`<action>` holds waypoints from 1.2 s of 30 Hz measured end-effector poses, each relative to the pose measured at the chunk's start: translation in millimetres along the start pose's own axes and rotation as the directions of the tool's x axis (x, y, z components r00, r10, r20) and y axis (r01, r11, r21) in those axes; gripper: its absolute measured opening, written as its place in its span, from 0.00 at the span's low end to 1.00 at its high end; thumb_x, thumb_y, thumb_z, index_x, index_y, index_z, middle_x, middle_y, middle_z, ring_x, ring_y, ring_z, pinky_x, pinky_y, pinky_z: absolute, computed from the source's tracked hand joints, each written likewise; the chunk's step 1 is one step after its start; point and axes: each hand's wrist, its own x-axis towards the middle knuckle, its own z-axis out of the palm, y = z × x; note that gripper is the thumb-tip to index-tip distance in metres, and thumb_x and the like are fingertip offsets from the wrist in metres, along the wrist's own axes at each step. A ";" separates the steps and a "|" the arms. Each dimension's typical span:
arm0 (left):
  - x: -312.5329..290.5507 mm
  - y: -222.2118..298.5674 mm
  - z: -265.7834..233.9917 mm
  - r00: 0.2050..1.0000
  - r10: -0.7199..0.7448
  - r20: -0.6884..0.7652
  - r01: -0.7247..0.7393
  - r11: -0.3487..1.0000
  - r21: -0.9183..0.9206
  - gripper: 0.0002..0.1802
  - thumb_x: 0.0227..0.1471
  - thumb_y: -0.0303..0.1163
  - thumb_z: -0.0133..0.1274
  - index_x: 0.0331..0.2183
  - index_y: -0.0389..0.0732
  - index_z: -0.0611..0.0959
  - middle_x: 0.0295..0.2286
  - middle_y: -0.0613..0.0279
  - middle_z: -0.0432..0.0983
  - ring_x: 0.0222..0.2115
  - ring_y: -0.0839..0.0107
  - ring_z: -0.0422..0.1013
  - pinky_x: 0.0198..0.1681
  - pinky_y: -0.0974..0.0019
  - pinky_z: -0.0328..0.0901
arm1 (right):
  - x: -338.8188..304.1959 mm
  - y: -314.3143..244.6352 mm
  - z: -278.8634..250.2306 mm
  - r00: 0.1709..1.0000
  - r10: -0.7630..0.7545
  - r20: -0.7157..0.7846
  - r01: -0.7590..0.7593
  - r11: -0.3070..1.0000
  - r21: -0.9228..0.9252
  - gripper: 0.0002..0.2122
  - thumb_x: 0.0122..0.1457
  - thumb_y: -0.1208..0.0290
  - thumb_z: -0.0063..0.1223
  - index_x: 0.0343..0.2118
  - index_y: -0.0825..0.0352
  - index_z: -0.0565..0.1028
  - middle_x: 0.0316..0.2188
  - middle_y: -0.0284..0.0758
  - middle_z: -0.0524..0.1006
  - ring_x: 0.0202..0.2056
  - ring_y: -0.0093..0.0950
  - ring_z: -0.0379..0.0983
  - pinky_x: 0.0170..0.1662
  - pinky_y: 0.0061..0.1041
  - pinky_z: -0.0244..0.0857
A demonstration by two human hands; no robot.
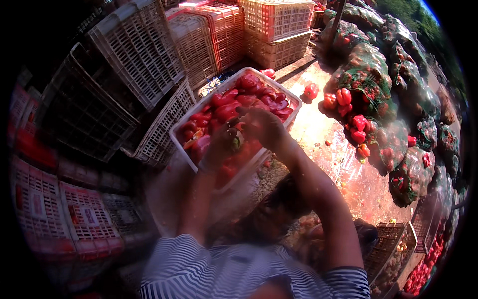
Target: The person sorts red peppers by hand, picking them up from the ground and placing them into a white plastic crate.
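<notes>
Both of my hands are over a white plastic crate (175,130) filled with red bell peppers (226,110), many of them looking cut into pieces. My left hand (219,145) is closed, its fingers curled round a pepper piece with a greenish patch (238,142); haze blurs its outline. Close beside it, my right hand (263,127) is bent at the wrist with fingers curled inward, nearly meeting the left fingertips. What the right fingers hold, if anything, is hidden behind the hand.
Stacked plastic crates (137,52) rise at the left and back. Loose red peppers (343,97) lie on the wet ground to the right, beside green net sacks (366,74) packed with peppers. A brown crate (391,251) stands at the lower right, near a red pepper heap (428,266).
</notes>
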 end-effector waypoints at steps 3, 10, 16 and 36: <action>-0.1 9.2 24.4 0.992 -0.033 -0.118 0.042 0.996 0.079 0.23 0.57 0.34 0.50 0.53 0.38 0.71 0.28 0.67 0.73 0.27 0.78 0.70 0.32 0.74 0.67 | 5.6 14.9 3.3 0.987 0.098 0.128 -0.118 0.980 0.159 0.12 0.65 0.62 0.47 0.39 0.66 0.76 0.31 0.28 0.75 0.35 0.18 0.71 0.39 0.18 0.67; -2.8 -4.6 58.7 0.988 0.064 -0.139 -0.071 0.996 -0.046 0.22 0.57 0.29 0.48 0.54 0.38 0.71 0.37 0.68 0.73 0.34 0.80 0.71 0.36 0.74 0.67 | 1.2 20.3 19.4 0.998 -0.068 0.000 0.068 0.997 0.024 0.11 0.64 0.63 0.47 0.39 0.66 0.75 0.29 0.29 0.75 0.31 0.19 0.72 0.35 0.20 0.68; -7.3 -44.9 17.0 0.988 0.093 -0.125 -0.110 0.986 -0.129 0.21 0.60 0.35 0.47 0.53 0.39 0.72 0.38 0.69 0.72 0.35 0.80 0.70 0.39 0.75 0.66 | -3.7 24.8 9.7 0.994 -0.100 0.037 0.106 0.955 -0.278 0.08 0.63 0.67 0.48 0.37 0.66 0.74 0.30 0.30 0.75 0.31 0.20 0.72 0.34 0.21 0.69; 28.6 -17.0 27.9 0.940 0.211 -0.267 -0.027 0.828 0.560 0.19 0.60 0.34 0.49 0.52 0.38 0.74 0.46 0.57 0.72 0.42 0.64 0.72 0.44 0.62 0.70 | 17.5 36.5 -53.9 0.994 -0.061 -0.092 -0.036 0.612 -0.790 0.19 0.55 0.55 0.53 0.43 0.64 0.78 0.37 0.45 0.80 0.42 0.42 0.77 0.45 0.35 0.68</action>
